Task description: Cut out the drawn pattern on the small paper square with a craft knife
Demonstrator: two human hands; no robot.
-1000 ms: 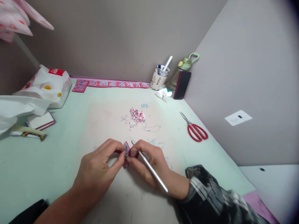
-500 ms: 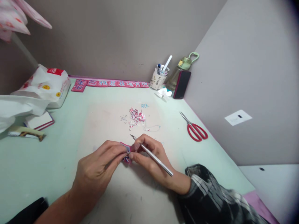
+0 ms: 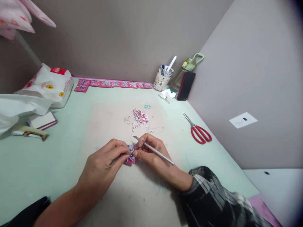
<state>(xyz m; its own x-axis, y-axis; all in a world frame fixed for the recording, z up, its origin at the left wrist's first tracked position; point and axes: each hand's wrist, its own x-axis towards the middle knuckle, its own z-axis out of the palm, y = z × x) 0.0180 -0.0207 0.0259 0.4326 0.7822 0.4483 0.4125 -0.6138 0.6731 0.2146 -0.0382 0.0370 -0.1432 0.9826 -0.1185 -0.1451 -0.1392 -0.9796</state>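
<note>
Both of my hands meet over a small pink piece with blue and white marks (image 3: 129,160), low over the pale mat. My left hand (image 3: 104,162) is closed, its thumb and fingertips pinched at the piece's left side and covering part of it. A craft knife (image 3: 159,152) with a silver handle lies across my right hand (image 3: 153,153), its blade pointing up and left, away from the piece. The right thumb and a fingertip pinch at the piece's right edge. Whatever is between the touching fingertips is too small to make out.
Beyond my hands lies a heap of red and white shavings (image 3: 140,116). Red-handled scissors (image 3: 200,134) rest at the right. Pink tiles with characters (image 3: 118,84) line the back, near a pen cup (image 3: 162,80), bottle (image 3: 178,80) and phone (image 3: 186,86). A tissue pack (image 3: 50,85) stands left.
The piece shows more of its blue-marked face between my fingers. The knife handle lies slightly flatter across my right hand. The whole view has shifted slightly.
</note>
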